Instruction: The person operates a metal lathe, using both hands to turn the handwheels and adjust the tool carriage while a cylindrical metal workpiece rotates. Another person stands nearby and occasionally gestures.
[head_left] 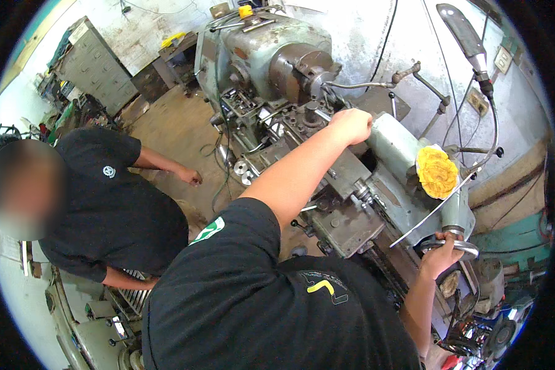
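A grey-green metal lathe runs diagonally in front of me. My left hand is closed between the chuck and the tailstock; whatever its fingers hold is hidden behind the back of the hand. Just left of it is the tool post on the carriage. At the tailstock's near end, my right hand is wrapped round the rim of the metal handwheel. A crumpled yellow cloth lies on the tailstock, with a thin pale rod slanting below it.
Another person in a black shirt stands at the left, one hand hanging near the lathe's front. A jointed pipe arches past the chuck. A dark lamp hangs at upper right. Grey drawers stand at the back left.
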Demonstrator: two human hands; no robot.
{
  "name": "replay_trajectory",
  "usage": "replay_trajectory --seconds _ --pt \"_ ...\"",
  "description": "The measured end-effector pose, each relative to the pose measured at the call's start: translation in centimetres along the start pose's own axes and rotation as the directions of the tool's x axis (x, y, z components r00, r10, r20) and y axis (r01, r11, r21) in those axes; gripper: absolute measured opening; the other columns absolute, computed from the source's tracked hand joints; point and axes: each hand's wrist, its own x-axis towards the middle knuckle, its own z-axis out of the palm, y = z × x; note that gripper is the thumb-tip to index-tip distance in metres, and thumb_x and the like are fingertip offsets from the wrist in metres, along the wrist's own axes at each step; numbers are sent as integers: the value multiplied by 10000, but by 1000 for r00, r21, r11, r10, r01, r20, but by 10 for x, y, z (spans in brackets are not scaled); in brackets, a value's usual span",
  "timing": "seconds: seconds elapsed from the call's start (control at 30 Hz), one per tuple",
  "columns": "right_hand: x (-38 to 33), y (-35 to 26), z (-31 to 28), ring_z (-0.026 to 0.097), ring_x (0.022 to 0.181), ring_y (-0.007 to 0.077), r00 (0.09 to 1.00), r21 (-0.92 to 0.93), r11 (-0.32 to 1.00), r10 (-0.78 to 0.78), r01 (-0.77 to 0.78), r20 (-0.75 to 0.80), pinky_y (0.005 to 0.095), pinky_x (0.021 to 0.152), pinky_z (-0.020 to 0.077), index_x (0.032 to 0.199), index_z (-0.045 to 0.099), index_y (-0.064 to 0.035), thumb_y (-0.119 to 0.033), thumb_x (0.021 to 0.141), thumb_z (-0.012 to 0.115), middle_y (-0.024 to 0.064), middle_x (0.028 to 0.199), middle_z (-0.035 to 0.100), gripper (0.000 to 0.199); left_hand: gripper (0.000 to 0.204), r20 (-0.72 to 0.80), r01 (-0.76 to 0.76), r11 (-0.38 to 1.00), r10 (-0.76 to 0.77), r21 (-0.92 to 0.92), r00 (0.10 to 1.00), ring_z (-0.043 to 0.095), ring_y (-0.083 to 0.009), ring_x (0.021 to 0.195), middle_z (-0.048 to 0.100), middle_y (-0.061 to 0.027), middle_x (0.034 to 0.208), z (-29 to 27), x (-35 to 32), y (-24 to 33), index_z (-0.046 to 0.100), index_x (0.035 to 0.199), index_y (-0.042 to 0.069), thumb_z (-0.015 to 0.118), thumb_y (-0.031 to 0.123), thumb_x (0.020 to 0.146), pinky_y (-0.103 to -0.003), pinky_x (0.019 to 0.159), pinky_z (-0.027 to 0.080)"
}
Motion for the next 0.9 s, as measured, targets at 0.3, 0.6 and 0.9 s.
replay_trajectory --seconds 0.3,0.6,0.9 --pt "3 15 -3 619 791 200 998 9 998 -62 62 33 341 781 492 1274 426 25 -64 902 608 120 944 627 424 392 266 141 983 -168 117 949 698 -335 1155 721 -148 1254 1 23 1 761 1193 118 631 189 830 -474 966 545" --pt "4 26 -9 622 794 202 990 -36 991 -123 126 76 348 797 506 1212 423 35 -46 895 593 126 945 627 369 393 233 74 993 -93 89 968 721 -321 1038 753 -146 1141 18 35 -11 762 1151 100 651 346 865 -454 921 550" --pt "4 23 -10 641 796 196 992 -103 989 -102 110 78 342 773 518 1209 424 19 -38 910 590 131 963 636 347 421 282 108 989 -133 103 950 710 -320 1097 741 -137 1196 3 26 -2 752 1197 121 647 357 865 -456 965 543"
